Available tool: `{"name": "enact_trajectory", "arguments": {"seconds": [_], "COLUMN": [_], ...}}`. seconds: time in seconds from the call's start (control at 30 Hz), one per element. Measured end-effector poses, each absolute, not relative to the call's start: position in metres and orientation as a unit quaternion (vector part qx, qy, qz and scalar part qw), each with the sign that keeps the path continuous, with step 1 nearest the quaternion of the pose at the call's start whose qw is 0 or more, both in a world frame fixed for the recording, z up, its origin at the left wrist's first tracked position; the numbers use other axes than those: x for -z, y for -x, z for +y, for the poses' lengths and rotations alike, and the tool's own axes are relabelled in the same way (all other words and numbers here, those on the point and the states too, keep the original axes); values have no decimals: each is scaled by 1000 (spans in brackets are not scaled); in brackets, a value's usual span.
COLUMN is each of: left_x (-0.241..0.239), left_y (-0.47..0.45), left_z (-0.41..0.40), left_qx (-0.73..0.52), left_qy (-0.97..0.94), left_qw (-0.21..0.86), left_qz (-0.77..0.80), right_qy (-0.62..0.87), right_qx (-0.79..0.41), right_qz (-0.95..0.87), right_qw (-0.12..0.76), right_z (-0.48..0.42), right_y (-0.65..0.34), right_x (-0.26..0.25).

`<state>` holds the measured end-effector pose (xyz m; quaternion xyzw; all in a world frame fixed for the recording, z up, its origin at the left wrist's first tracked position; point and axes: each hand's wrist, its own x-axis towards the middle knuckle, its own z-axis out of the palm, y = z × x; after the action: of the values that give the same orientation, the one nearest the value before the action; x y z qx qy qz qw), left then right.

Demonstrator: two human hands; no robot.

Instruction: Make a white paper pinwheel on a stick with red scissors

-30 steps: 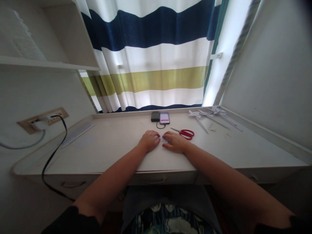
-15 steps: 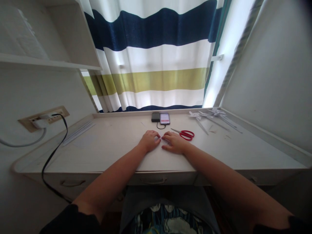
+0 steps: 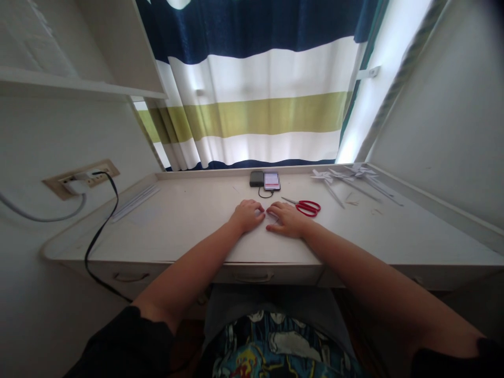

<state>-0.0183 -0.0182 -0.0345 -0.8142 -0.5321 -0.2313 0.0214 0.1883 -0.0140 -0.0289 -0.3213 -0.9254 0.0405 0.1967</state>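
Observation:
My left hand [image 3: 248, 216] and my right hand [image 3: 288, 220] rest on the white desk, fingertips almost meeting. Between and under the fingers lies a small piece of white paper [image 3: 277, 221], pressed against the desktop. Both hands have their fingers bent onto it; most of the paper is hidden, and its exact shape blends with the white surface. Just beyond my right hand lie scissors [image 3: 309, 208] with red handles, their blades pointing left.
A phone [image 3: 272, 181] is cabled to a dark power bank [image 3: 256, 179] at the back. White paper pinwheels [image 3: 323, 175] on sticks and small scraps [image 3: 352, 202] lie at the right. White paper strips [image 3: 136, 202] lie at the left, near a black cable [image 3: 97, 236].
The camera's view has tilted down and shifted slightly left, so the whole scene sits higher and a little further right. My hands keep nearly the same pose on the paper.

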Motion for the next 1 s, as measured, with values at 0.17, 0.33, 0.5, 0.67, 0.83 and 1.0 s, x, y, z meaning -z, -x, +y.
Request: {"name": "enact_trajectory", "arguments": {"seconds": [0.17,0.33,0.5,0.67,0.83,1.0], "left_x": [33,32,33,34,35,34], "left_y": [17,15,16,15,16,15], "left_z": [-18,-21,-25,-26,-23,-21], "left_qx": [220,207,203,214,219,221], "left_qy": [809,803,801,802,798,794], "left_qw": [15,21,40,42,33,22], "left_qz": [-544,-558,-562,-556,-560,-566], "right_qy": [327,319,304,311,325,324], "right_qx": [-38,-38,-41,-40,-38,-42], "right_qz": [-925,-929,-933,-931,-927,-927], "right_qw": [190,187,190,184,184,185], "right_z": [-15,-17,-14,-13,-13,-11], "right_y": [-188,-188,-187,-188,-188,-187], "right_x": [28,28,31,31,32,31]}}
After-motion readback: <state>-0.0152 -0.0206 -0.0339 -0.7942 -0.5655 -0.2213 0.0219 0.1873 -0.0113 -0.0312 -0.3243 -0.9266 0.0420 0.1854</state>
